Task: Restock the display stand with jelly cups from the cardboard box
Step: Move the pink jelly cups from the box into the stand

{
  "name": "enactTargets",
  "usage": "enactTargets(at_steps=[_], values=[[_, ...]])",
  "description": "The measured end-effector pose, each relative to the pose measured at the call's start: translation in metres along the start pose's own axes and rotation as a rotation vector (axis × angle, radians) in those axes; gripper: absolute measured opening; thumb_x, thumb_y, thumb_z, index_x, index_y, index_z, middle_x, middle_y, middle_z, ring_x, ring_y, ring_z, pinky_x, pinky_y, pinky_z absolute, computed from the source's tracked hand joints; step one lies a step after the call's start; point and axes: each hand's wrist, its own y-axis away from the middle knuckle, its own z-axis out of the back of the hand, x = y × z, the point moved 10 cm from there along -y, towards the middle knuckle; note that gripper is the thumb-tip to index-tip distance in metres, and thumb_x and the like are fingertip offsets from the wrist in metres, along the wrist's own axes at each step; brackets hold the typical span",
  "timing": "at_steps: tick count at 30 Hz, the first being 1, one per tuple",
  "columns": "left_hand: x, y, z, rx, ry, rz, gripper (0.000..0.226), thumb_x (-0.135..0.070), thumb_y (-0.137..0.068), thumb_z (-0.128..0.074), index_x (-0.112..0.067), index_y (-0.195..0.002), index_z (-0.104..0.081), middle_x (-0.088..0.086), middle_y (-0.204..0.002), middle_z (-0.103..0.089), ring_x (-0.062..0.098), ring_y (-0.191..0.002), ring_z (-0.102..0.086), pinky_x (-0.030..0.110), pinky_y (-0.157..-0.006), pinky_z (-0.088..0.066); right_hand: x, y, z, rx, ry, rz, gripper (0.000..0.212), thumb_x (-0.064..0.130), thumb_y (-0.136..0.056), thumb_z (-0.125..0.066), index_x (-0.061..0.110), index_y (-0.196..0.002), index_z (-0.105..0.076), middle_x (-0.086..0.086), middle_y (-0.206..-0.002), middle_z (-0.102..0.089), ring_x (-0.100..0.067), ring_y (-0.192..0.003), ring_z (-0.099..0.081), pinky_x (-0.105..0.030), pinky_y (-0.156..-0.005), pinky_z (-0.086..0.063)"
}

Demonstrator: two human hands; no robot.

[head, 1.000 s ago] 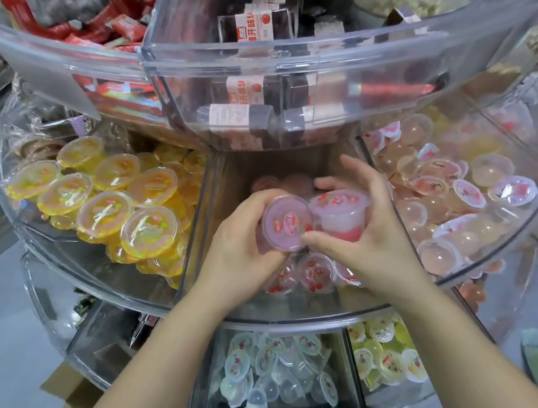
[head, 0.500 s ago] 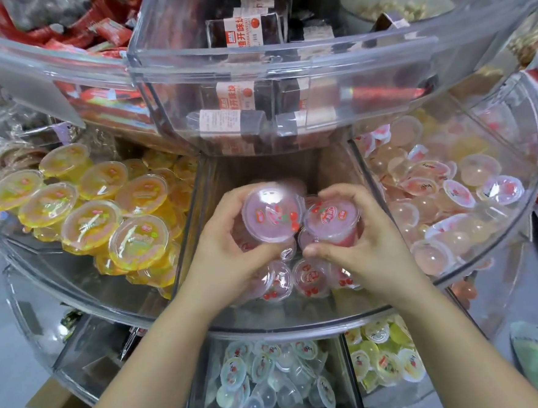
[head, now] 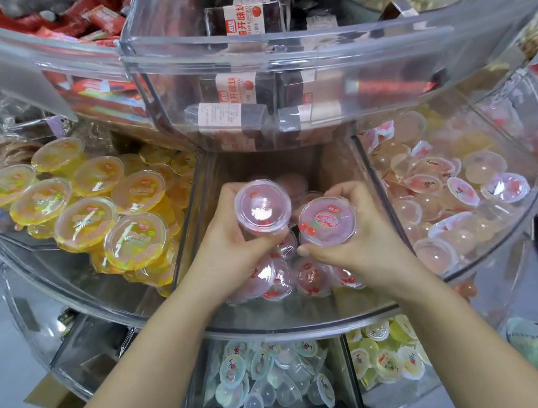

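Both hands are inside the middle compartment of the clear display stand (head: 301, 324). The left hand (head: 229, 251) is wrapped around one pink jelly cup (head: 262, 208), and the right hand (head: 355, 232) grips another cherry-lidded cup (head: 327, 221) just beside it. More pink cups (head: 311, 277) lie underneath, with yellow jelly cups (head: 86, 221) in the next compartment to the left.

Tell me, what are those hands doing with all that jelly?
A person is filling a clear display stand. The left hand grips one pink jelly cup and the right hand grips another, both over the middle compartment, where a few pink cups already lie. Yellow cups fill the compartment beside it.
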Motion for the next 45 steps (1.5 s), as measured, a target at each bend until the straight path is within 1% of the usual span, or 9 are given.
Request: enactTargets(at_steps=[4, 8, 14, 16, 18, 20, 26, 33, 45], values=[[-0.001, -0.003, 0.003, 0.001, -0.075, 0.002, 0.045, -0.021, -0.076, -0.077, -0.037, -0.113, -0.056, -0.015, -0.11, -0.063, -0.001, -0.104, -0.059, 0.021, -0.087, -0.048, 0.007, -0.006, -0.004, 0.066, 0.066, 0.015, 0.053, 0.016, -0.061, -0.086, 0.032, -0.103, -0.058, 0.011, -0.105, -0.061, -0.002, -0.099, -0.06, -0.017, -0.084, -0.049], [0.006, -0.022, 0.005, -0.06, -0.084, 0.098, 0.039, -0.014, -0.076, -0.076, -0.038, -0.097, -0.054, -0.018, -0.094, -0.064, -0.013, -0.084, -0.06, 0.004, -0.066, -0.046, 0.0, -0.026, -0.001, -0.048, 0.123, -0.047, 0.052, 0.017, -0.066, -0.083, 0.039, -0.105, -0.056, 0.015, -0.107, -0.06, 0.011, -0.096, -0.056, -0.005, -0.08, -0.043], [0.019, -0.055, -0.006, -0.101, -0.155, 0.223, 0.028, -0.011, -0.078, -0.071, -0.031, -0.075, -0.052, -0.013, -0.08, -0.06, 0.005, -0.076, -0.059, 0.019, -0.061, -0.047, -0.033, -0.064, 0.0, -0.166, 0.092, -0.202, 0.052, 0.008, -0.077, -0.072, 0.02, -0.123, -0.05, 0.003, -0.112, -0.062, -0.012, -0.104, -0.058, -0.029, -0.09, -0.049], [0.028, -0.061, -0.006, -0.139, -0.154, 0.277, 0.022, -0.012, -0.079, -0.071, -0.022, -0.091, -0.056, -0.005, -0.091, -0.062, 0.016, -0.088, -0.061, 0.026, -0.069, -0.049, -0.039, -0.071, -0.004, -0.163, 0.111, -0.2, 0.049, 0.005, -0.079, -0.068, 0.018, -0.122, -0.051, 0.001, -0.112, -0.062, -0.014, -0.105, -0.058, -0.029, -0.09, -0.048], [0.038, -0.063, -0.008, -0.158, -0.116, 0.361, 0.046, -0.015, -0.077, -0.074, -0.013, -0.118, -0.054, 0.004, -0.109, -0.062, 0.022, -0.102, -0.061, 0.033, -0.085, -0.052, -0.047, -0.073, -0.006, -0.164, 0.098, -0.228, 0.048, 0.003, -0.079, -0.067, 0.015, -0.123, -0.051, -0.002, -0.113, -0.063, -0.017, -0.105, -0.058, -0.031, -0.091, -0.048], [0.044, -0.066, -0.008, -0.158, -0.127, 0.409, 0.056, -0.012, -0.077, -0.075, -0.009, -0.127, -0.05, 0.01, -0.121, -0.061, 0.026, -0.11, -0.059, 0.04, -0.093, -0.05, -0.056, -0.074, -0.007, -0.177, 0.083, -0.276, 0.047, 0.001, -0.077, -0.067, 0.012, -0.121, -0.054, -0.006, -0.111, -0.064, -0.02, -0.104, -0.06, -0.033, -0.089, -0.05], [0.054, -0.056, -0.005, -0.136, -0.12, 0.466, 0.047, 0.002, -0.078, -0.063, -0.008, -0.122, -0.053, 0.014, -0.114, -0.063, 0.03, -0.104, -0.061, 0.045, -0.09, -0.053, -0.061, -0.075, -0.008, -0.255, 0.064, -0.289, 0.036, 0.01, -0.076, -0.072, 0.013, -0.108, -0.058, -0.002, -0.1, -0.065, -0.018, -0.094, -0.06, -0.028, -0.076, -0.048], [0.048, -0.062, -0.003, -0.199, -0.107, 0.431, 0.04, -0.001, -0.086, -0.054, -0.006, -0.125, -0.05, 0.016, -0.12, -0.06, 0.032, -0.107, -0.058, 0.044, -0.094, -0.049, -0.064, -0.082, -0.003, -0.383, 0.089, -0.272, 0.033, 0.009, -0.074, -0.071, 0.01, -0.106, -0.062, -0.006, -0.098, -0.068, -0.022, -0.094, -0.063, -0.035, -0.083, -0.053], [0.048, -0.051, -0.003, -0.178, 0.167, 0.511, 0.031, -0.001, -0.09, -0.046, -0.013, -0.115, -0.06, 0.019, -0.105, -0.068, 0.044, -0.101, -0.062, 0.061, -0.083, -0.051, -0.066, -0.09, -0.01, -0.315, 0.144, -0.245, 0.028, 0.007, -0.081, -0.066, 0.01, -0.109, -0.062, -0.008, -0.101, -0.068, -0.023, -0.097, -0.063, -0.033, -0.086, -0.051]])
